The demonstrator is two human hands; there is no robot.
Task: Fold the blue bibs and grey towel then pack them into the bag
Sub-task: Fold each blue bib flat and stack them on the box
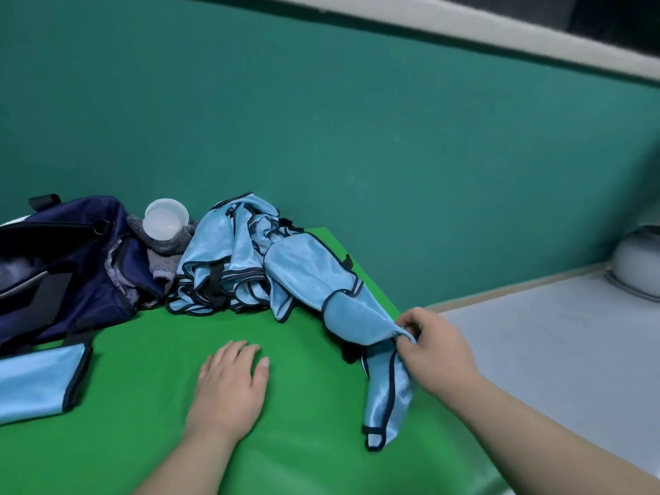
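Observation:
My right hand (430,346) pinches a light blue bib (314,276) with dark trim and holds part of it above the green surface (150,369); the bib's end hangs below my fingers. My left hand (230,384) lies flat on the green surface with straight fingers and holds nothing. A pile of more blue bibs (225,259) lies behind, against the wall. A folded blue bib (35,380) sits at the left edge. The navy bag (64,266) stands open at the back left. The grey towel (166,250) is bunched between the bag and the pile.
A white plastic cup (166,219) lies on the grey towel. A teal wall (357,119) rises right behind the pile. To the right is a grey tabletop (553,351) with a rounded grey object (639,262) at its far end.

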